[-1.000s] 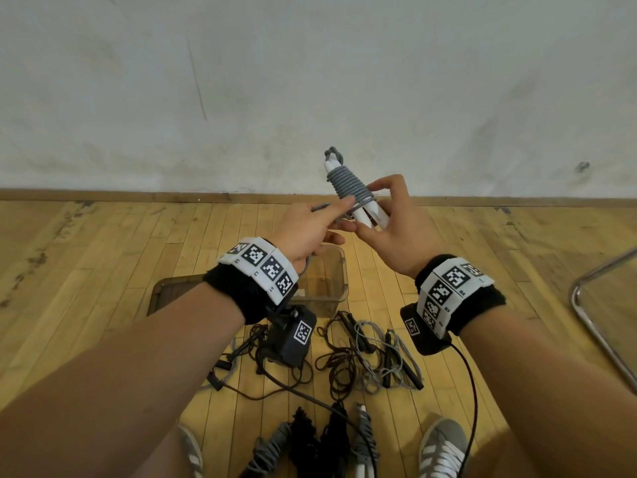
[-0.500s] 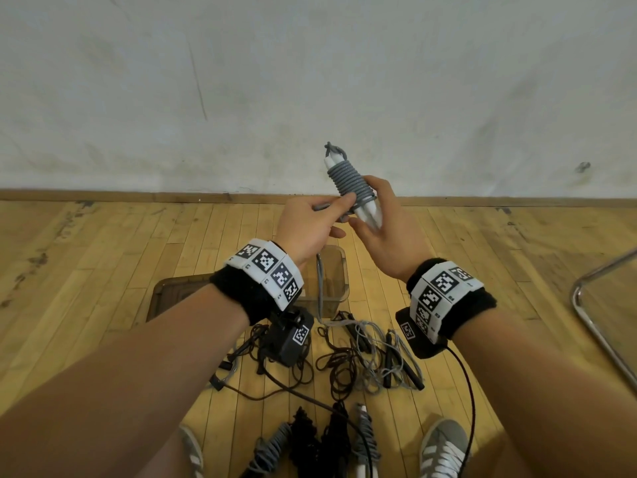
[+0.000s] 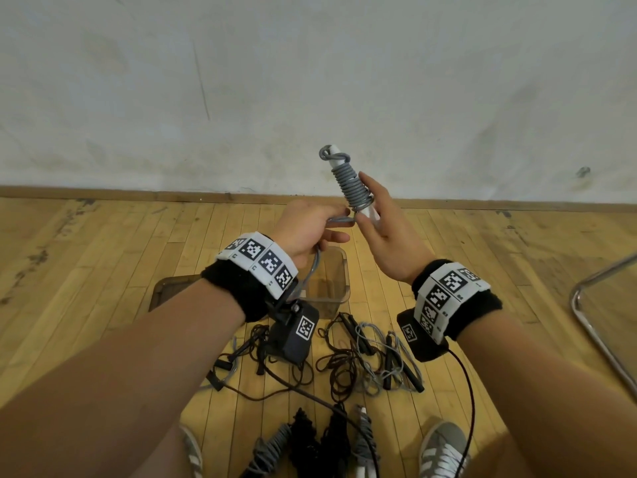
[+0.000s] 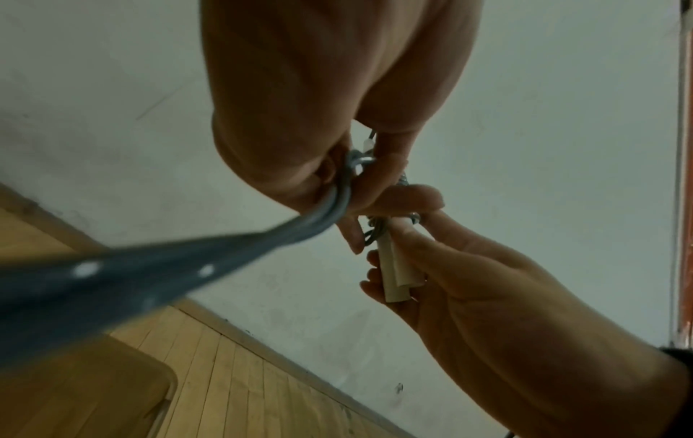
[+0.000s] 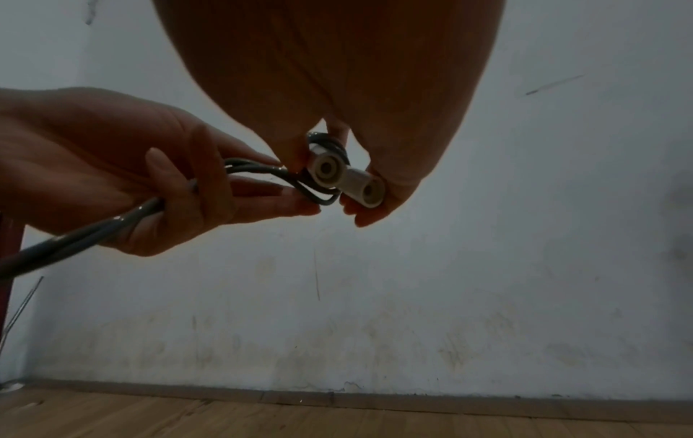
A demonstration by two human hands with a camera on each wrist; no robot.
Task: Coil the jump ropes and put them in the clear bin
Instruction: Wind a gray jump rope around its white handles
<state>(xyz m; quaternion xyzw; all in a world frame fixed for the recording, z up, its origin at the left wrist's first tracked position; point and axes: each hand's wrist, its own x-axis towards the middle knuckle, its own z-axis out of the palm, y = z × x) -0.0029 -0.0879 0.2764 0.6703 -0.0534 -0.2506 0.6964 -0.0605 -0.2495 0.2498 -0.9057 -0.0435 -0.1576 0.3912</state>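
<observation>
Ropes (image 3: pixel 358 357) lie tangled on floor (image 3: pixel 103 253) beside clear bin (image 3: pixel 339 270).

A grey jump rope (image 3: pixel 353 182) is wound in tight turns around its two white handles (image 5: pixel 346 180), which lie side by side. The bundle stands tilted in the air, above the clear bin (image 3: pixel 339 270). A doubled grey strand leaves the bottom of the coil and hangs down toward the bin. The bin stands on the wooden floor, open on top. More ropes (image 3: pixel 365 357) lie tangled near it, and some coiled ropes (image 3: pixel 310 443) lie closer to the person.
</observation>
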